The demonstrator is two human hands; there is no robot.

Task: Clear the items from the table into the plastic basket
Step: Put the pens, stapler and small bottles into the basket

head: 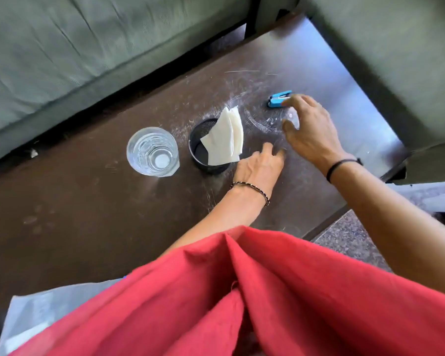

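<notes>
Right hand point(309, 129): we have it spread over the table point(88, 214), fingers loose and holding nothing, fingertips just touching the blue stapler point(278, 99).
Left hand point(260, 165): ours rests on the tabletop just beside the black mesh cup point(206, 147), fingers relaxed, gripping nothing.
Items left: stapler, mesh cup with white napkins point(225, 137) standing in it, and a clear drinking glass point(152, 151) near the cup.
Basket: we cannot pick it out for sure; a pale plastic shape point(36, 312) at our lower left, partly behind the red cloth point(267, 304), may be it.
Risk, stapler: a fingertip nudge could slide it away across the slick top.
Risk, cup: our left hand could tip it and spill the napkins.
Risk, glass: a sweeping forearm could knock it over.
</notes>
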